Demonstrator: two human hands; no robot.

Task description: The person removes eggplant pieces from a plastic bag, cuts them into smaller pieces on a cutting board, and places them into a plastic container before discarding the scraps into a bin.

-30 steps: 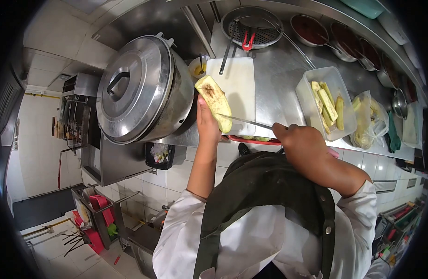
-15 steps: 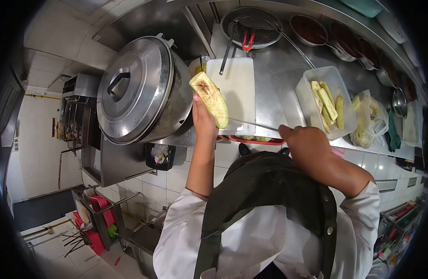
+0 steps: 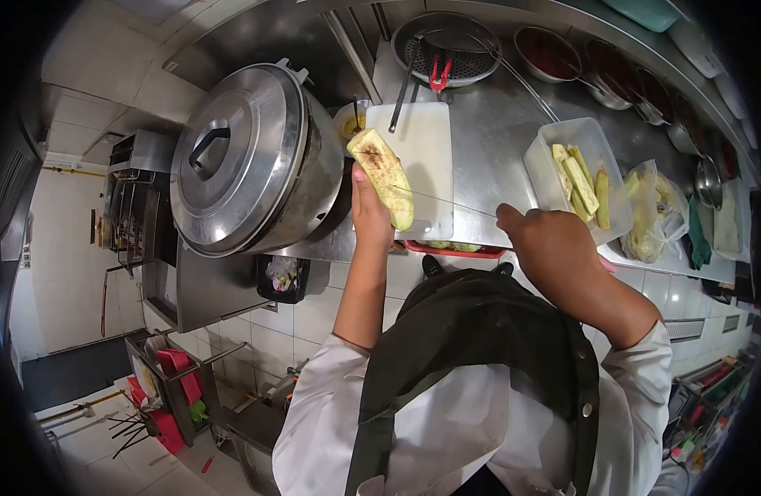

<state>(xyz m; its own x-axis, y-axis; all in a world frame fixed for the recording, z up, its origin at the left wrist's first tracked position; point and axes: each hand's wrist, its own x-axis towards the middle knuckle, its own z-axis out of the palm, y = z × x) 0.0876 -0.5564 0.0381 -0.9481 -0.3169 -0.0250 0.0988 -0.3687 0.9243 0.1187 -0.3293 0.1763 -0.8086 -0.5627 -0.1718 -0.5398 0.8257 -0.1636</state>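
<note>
My left hand (image 3: 369, 205) is closed around a peeled eggplant piece (image 3: 382, 178), held up at a slant over the near left part of the white cutting board (image 3: 430, 149). Its pale face carries crossed score lines and a brown patch near the upper end. My right hand (image 3: 550, 244) grips a knife (image 3: 463, 206) whose handle is mostly hidden in the fist. Seen nearly edge-on, the thin blade points left and its tip reaches the eggplant's right side in this view. Peeled eggplant pieces (image 3: 580, 182) lie in a clear plastic container (image 3: 542, 169) beyond my right hand.
A large lidded pot (image 3: 256, 157) stands left of the board. A perforated pan (image 3: 480, 70) with red-handled tongs (image 3: 440, 73) is behind it. Sauce bowls (image 3: 547, 54) line the back right. A plastic bag (image 3: 645, 215) sits right of the container, and a red tray (image 3: 455, 249) below the counter edge.
My left hand has shifted slightly right with the eggplant. The knife in my right hand has turned more edge-on, its tip higher along the eggplant's side.
</note>
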